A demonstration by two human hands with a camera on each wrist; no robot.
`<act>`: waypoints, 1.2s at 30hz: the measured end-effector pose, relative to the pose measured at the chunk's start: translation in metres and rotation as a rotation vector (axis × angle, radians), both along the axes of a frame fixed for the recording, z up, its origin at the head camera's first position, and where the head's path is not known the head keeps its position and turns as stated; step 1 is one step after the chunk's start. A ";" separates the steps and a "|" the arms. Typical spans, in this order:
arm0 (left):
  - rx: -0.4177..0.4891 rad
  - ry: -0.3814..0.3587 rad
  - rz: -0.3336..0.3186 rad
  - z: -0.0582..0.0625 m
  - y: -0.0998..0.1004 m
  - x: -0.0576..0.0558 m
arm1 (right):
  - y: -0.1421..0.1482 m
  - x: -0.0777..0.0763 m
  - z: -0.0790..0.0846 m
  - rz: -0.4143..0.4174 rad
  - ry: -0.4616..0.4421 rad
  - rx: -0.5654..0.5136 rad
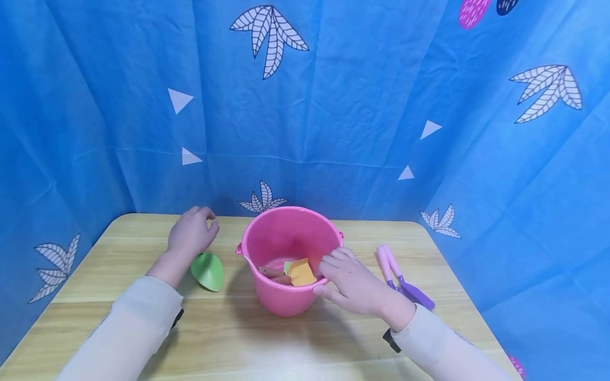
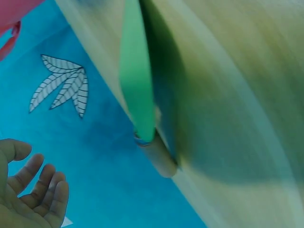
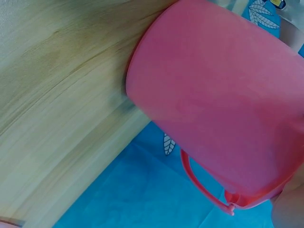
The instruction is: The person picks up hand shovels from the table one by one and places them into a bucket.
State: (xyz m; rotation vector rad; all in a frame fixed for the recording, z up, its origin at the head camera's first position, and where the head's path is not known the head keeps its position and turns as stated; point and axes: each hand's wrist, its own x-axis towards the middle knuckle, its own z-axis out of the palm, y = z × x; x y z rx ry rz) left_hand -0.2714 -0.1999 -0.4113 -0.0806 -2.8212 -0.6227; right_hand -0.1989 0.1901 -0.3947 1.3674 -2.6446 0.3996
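A pink bucket point(image 1: 286, 301) stands upright on the wooden table. My right hand point(image 1: 351, 283) grips its near right rim, fingers over the edge and thumb outside. Inside the bucket lie a yellow-orange toy shovel head point(image 1: 301, 272), brown wooden handles point(image 1: 281, 278) and a bit of something green. My left hand point(image 1: 193, 231) hovers over the left side of the table, fingers loosely bent and holding nothing. Below it lies a green toy shovel point(image 1: 208, 272); the left wrist view shows its wooden handle point(image 2: 160, 159), apart from the hand.
Right of the bucket lie purple garden tools with pink handles point(image 1: 391, 263), partly behind my right forearm. A blue curtain point(image 1: 305, 106) with leaf prints hangs behind and beside the table point(image 1: 229, 349). The bucket's handle point(image 3: 199, 183) hangs on its far side.
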 end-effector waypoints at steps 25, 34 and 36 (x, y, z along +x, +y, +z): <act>-0.023 -0.130 0.069 -0.034 -0.016 -0.016 | 0.001 0.000 -0.001 0.003 0.023 -0.002; -0.023 -0.147 0.076 -0.044 -0.019 -0.016 | 0.001 0.000 -0.001 0.002 0.021 -0.001; -0.026 -0.152 0.072 -0.045 -0.019 -0.016 | 0.000 0.000 -0.001 -0.001 0.019 0.001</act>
